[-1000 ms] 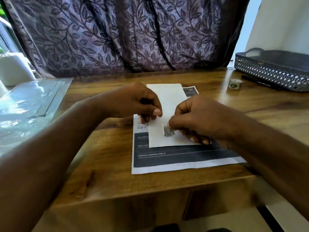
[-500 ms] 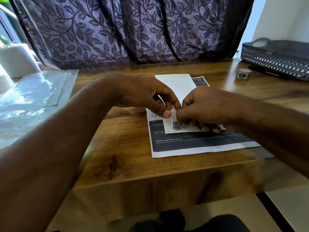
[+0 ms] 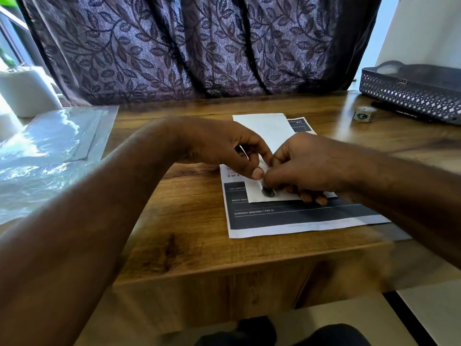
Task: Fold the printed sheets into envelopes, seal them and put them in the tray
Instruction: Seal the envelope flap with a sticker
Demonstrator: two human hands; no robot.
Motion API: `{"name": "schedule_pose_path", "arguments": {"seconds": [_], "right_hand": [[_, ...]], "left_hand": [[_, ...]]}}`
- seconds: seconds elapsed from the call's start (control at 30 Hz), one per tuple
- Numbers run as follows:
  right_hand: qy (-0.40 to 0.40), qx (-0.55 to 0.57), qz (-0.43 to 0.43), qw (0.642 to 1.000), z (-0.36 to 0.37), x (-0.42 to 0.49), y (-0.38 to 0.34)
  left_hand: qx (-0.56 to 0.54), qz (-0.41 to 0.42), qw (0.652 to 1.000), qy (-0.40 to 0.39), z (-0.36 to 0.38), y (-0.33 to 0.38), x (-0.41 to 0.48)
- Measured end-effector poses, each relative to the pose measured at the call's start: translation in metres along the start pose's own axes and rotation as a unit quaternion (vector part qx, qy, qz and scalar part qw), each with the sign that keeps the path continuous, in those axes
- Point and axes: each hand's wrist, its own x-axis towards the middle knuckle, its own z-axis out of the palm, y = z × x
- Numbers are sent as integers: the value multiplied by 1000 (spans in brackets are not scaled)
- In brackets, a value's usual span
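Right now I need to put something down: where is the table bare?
The table is bare between the plastic sleeves and the printed sheet, and between that sheet and the tray. Crowded: mid-table, where the left hand and right hand pinch the envelope.

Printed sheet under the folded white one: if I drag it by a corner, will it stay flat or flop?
Likely floppy: the printed sheet looks like one thin page lying flat on the table. Probably light and slides easily on smooth wood. The folded white sheet, pinched by the left hand, sits on it, so dragging may crease it.
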Motion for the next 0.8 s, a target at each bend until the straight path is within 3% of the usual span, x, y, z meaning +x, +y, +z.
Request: {"name": "schedule_pose_path", "arguments": {"seconds": [0.8], "right_hand": [[-17,-81,-32,996,-9,5,5]], "left_hand": [[23,-38,999,0,2,6,3]]}}
